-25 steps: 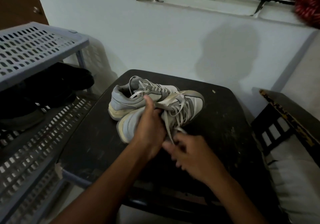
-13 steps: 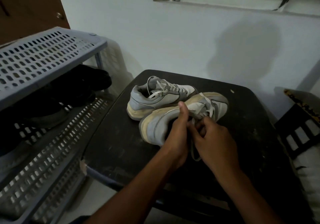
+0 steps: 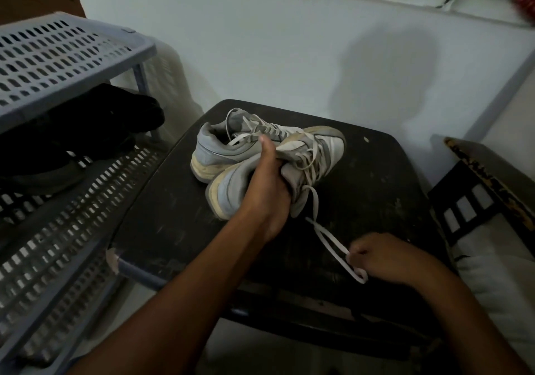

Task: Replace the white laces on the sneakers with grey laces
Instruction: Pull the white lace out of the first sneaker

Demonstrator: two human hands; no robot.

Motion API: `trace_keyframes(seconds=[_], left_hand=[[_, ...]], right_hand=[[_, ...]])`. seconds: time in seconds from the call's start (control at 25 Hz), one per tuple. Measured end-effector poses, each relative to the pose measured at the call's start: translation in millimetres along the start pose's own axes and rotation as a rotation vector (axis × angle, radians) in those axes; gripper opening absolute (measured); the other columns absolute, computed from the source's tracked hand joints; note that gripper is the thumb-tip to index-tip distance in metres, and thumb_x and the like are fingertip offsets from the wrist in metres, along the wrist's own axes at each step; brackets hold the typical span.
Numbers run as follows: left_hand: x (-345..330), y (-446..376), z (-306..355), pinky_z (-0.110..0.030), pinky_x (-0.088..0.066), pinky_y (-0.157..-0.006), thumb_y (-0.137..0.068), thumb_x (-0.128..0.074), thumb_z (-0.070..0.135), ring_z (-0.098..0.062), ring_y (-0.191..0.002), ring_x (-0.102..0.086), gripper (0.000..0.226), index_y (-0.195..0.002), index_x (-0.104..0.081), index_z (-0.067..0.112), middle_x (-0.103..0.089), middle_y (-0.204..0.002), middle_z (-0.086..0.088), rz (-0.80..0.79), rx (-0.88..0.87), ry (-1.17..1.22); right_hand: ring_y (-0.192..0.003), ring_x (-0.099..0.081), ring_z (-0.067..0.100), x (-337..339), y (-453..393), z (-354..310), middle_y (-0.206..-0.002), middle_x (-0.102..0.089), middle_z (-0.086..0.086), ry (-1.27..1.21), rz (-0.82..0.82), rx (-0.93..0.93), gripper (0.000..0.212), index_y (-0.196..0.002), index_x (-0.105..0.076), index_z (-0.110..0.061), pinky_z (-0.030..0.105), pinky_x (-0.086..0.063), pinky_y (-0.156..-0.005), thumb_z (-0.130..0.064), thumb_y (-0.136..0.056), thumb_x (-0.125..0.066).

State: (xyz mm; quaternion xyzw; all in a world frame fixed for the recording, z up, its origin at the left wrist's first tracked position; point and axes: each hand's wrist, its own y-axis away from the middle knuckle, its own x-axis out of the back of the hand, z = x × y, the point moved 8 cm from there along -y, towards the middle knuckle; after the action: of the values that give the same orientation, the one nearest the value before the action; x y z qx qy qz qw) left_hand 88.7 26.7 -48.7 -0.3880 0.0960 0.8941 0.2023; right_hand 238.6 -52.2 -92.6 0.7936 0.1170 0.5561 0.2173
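Observation:
Two grey-and-white sneakers lie on a dark table [image 3: 362, 189]. The far sneaker [image 3: 220, 154] rests on its sole with its white lace threaded. The near sneaker [image 3: 318, 154] is tipped on its side. My left hand [image 3: 266, 183] grips it round the collar and tongue. Its white lace [image 3: 327, 238] runs loose from the eyelets toward me. My right hand [image 3: 379, 258] pinches the stretched end of that lace near the table's front edge. No grey laces are in view.
A grey perforated plastic shoe rack [image 3: 58, 64] stands at the left, with dark shoes [image 3: 86, 125] on its middle shelf. A dark wooden chair [image 3: 486, 189] with a white cushion is at the right. A white wall is behind the table.
My right hand has pulled back from the sneaker toward me, drawing the white lace out with it. My left hand keeps its hold on the near sneaker.

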Motion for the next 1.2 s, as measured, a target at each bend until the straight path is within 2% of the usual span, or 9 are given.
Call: trace_keyframes(seconds=[0.04,0.16,0.24,0.48,0.64,0.84,0.96,1.08,1.2], left_hand=[[0,0,-2,-0.036,-0.034,-0.114,-0.098,-0.018,0.063,-0.020,-0.130,-0.053,0.077,-0.140,-0.048,0.006,-0.059,-0.137,-0.011,-0.011,0.007,-0.007],[2,1,-13,-0.038,-0.033,-0.116,-0.100,-0.026,0.058,-0.019,-0.130,-0.053,0.068,-0.140,-0.049,0.008,-0.059,-0.138,-0.010,-0.021,0.010,-0.115],[8,0,-23,-0.043,-0.036,-0.114,-0.096,-0.038,0.061,-0.020,-0.125,-0.058,0.066,-0.135,-0.056,0.011,-0.063,-0.131,-0.009,0.029,0.007,-0.240],[21,-1,-29,-0.047,-0.046,-0.105,-0.083,-0.049,0.060,-0.022,-0.112,-0.066,0.063,-0.122,-0.067,0.013,-0.071,-0.116,-0.009,0.111,0.023,-0.470],[27,-6,-27,-0.051,-0.046,-0.104,-0.096,-0.043,0.055,-0.030,-0.109,-0.068,0.059,-0.116,-0.068,0.006,-0.071,-0.113,-0.017,0.133,0.040,-0.425],[30,-14,-10,-0.050,-0.038,-0.111,-0.099,-0.036,0.053,-0.031,-0.119,-0.062,0.063,-0.130,-0.057,0.002,-0.065,-0.126,-0.019,0.140,-0.011,-0.160],[31,-15,5,-0.047,-0.038,-0.112,-0.102,-0.029,0.051,-0.027,-0.123,-0.059,0.062,-0.134,-0.053,0.004,-0.063,-0.130,-0.016,0.110,-0.009,-0.015],[22,-10,-8,-0.045,-0.038,-0.112,-0.102,-0.029,0.052,-0.025,-0.123,-0.060,0.061,-0.137,-0.052,0.007,-0.064,-0.131,-0.012,0.075,0.025,-0.112],[17,-7,-21,-0.038,-0.046,-0.103,-0.102,-0.027,0.053,-0.019,-0.117,-0.064,0.061,-0.132,-0.057,0.009,-0.067,-0.125,-0.009,0.094,0.057,-0.241]], right_hand=[[-0.075,-0.060,0.008,5,2,3,-0.076,-0.063,-0.009,-0.011,0.045,-0.043,0.021,-0.071,-0.062,-0.029,0.023,-0.047,-0.070,-0.032,-0.092,-0.058],[-0.074,-0.059,0.007,43,14,-23,-0.081,-0.060,-0.011,-0.279,0.615,0.090,0.008,-0.092,-0.061,-0.028,0.027,-0.049,-0.069,-0.035,-0.089,-0.064],[-0.075,-0.059,0.004,52,16,-47,-0.082,-0.062,-0.013,-0.445,0.743,0.177,0.004,-0.094,-0.062,-0.027,0.023,-0.046,-0.064,-0.029,-0.091,-0.062],[-0.069,-0.060,0.009,35,-5,-64,-0.075,-0.063,-0.007,-0.411,0.738,0.210,0.014,-0.076,-0.062,-0.020,0.027,-0.048,-0.059,-0.026,-0.088,-0.064],[-0.079,-0.058,0.016,21,-20,-54,-0.072,-0.059,0.000,-1.090,0.331,0.229,0.038,-0.060,-0.056,-0.018,0.033,-0.046,-0.074,-0.028,-0.095,-0.049],[-0.067,-0.062,0.023,43,5,-46,-0.054,-0.053,0.006,-1.703,0.186,0.481,0.051,-0.045,-0.046,-0.016,0.036,-0.052,-0.083,-0.042,-0.089,-0.043],[-0.040,-0.043,0.015,31,6,-26,-0.045,-0.043,0.002,-1.149,0.090,0.323,0.049,-0.064,-0.056,-0.002,0.031,-0.048,-0.059,-0.045,-0.088,-0.049],[-0.044,-0.051,0.012,30,-7,6,-0.051,-0.057,0.000,-0.442,0.312,0.072,0.029,-0.074,-0.064,-0.011,0.022,-0.041,-0.047,-0.037,-0.083,-0.071],[-0.054,-0.058,0.003,25,-13,-21,-0.063,-0.066,-0.001,-0.448,0.438,0.197,0.013,-0.080,-0.070,-0.024,0.020,-0.044,-0.054,-0.037,-0.085,-0.070]])
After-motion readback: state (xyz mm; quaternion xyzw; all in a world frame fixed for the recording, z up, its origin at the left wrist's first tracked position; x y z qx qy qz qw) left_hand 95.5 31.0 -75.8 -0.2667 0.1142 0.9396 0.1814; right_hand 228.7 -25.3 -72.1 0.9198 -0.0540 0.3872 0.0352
